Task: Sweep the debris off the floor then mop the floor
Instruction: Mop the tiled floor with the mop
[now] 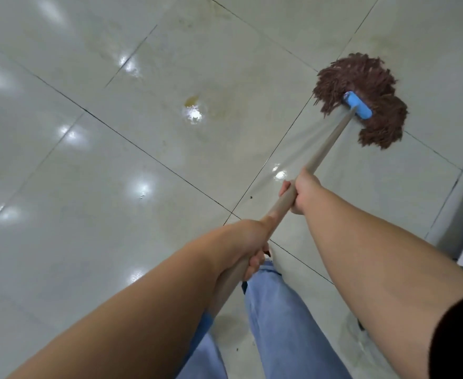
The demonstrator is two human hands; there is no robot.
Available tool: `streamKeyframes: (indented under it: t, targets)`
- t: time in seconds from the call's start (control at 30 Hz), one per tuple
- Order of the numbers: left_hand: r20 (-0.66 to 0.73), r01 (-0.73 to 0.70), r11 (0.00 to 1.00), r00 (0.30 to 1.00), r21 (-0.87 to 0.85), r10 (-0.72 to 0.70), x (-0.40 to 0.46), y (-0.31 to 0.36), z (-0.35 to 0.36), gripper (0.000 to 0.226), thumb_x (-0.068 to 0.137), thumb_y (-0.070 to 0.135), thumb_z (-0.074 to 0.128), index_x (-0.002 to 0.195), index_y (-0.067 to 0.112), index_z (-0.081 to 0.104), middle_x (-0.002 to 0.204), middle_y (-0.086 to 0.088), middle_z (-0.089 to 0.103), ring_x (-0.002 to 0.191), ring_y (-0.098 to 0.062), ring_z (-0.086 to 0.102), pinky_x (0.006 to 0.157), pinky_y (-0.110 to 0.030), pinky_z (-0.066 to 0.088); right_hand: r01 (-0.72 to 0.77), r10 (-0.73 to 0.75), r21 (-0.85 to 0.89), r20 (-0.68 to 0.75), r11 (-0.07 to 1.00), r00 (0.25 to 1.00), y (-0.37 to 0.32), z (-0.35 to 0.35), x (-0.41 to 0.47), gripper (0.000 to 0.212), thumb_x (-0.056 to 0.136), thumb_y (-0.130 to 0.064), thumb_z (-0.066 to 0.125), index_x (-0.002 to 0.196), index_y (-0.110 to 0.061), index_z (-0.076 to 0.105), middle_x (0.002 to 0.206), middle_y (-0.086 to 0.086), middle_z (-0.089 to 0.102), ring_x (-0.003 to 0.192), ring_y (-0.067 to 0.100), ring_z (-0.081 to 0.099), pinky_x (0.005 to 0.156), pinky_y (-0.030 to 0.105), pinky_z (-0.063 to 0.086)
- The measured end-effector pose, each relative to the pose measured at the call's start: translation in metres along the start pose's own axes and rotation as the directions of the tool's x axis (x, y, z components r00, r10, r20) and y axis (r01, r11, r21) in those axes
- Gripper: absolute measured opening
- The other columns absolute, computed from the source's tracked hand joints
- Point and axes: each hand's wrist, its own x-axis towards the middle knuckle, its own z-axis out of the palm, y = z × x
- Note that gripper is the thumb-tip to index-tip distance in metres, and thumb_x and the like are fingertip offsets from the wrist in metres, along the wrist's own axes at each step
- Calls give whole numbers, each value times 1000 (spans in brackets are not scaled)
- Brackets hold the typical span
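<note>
The glossy tiled floor point(69, 203) fills the left of the view, its pale tiles split by dark grout lines and dotted with several bright light reflections. Toward the middle lies one yellowish-brown stain point(192, 101) with a wet glare just below it, and one tiny dark speck point(251, 197) sits near a grout crossing.

Low in the centre, two legs in light blue jeans point(282, 318) stand on the tiles.

One mop is in use, held by two bare hands on its single pale handle point(326, 149). The left hand point(248, 242) grips the nearer part of the handle, fingers curled round it from below. Further along, the right hand point(302, 194) clasps the same handle, thumb on one side and fingers wrapped round the other. The two hands are near each other but not touching.

The handle runs up and to the right to one blue clamp point(357, 105), from which the reddish-brown mop head point(367, 77) fans out flat on the floor, lying across a grout line in the upper right.

At the far right edge, one black sleeve point(460, 332) covers the right upper arm, and a grey upright surface point(462, 209) meets the floor.
</note>
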Motion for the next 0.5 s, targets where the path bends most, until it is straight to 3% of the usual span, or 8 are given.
streamKeyframes:
  t: [0.17, 0.27, 0.37, 0.5]
  targets:
    - [-11, 39, 999, 999, 14, -39, -35, -128, -46, 58, 88, 65, 30, 74, 11, 45, 31, 5, 34, 24, -7, 29, 38, -7, 27, -48, 50, -52, 39, 998, 998, 124, 33, -50, 32, 97, -42, 33, 91, -14, 46, 43, 0, 49, 29, 11, 41, 45, 9, 40]
    - [-52, 51, 999, 997, 3, -50, -64, -206, -77, 61, 86, 68, 33, 73, 11, 46, 32, 6, 35, 26, -7, 29, 36, -8, 26, -52, 51, 2, 64, 999, 997, 202, 59, -85, 33, 97, -44, 38, 101, -12, 47, 56, 3, 48, 37, 12, 44, 39, 11, 42]
    - [-86, 98, 995, 991, -1, -98, -94, -269, -99, 57, 85, 66, 36, 72, 11, 44, 33, 5, 35, 27, -9, 28, 38, -9, 24, -87, 84, 31, 86, 996, 993, 273, 77, -117, 37, 97, -46, 39, 106, -11, 47, 60, 4, 47, 45, 13, 43, 44, 14, 41]
    - [-74, 211, 977, 975, 33, -208, -109, -312, -103, 53, 86, 64, 32, 75, 13, 41, 34, 5, 35, 28, -10, 29, 41, -10, 26, -97, 95, 25, 86, 995, 992, 320, 79, -138, 36, 98, -46, 37, 92, -12, 46, 62, 5, 45, 41, 14, 42, 43, 13, 38]
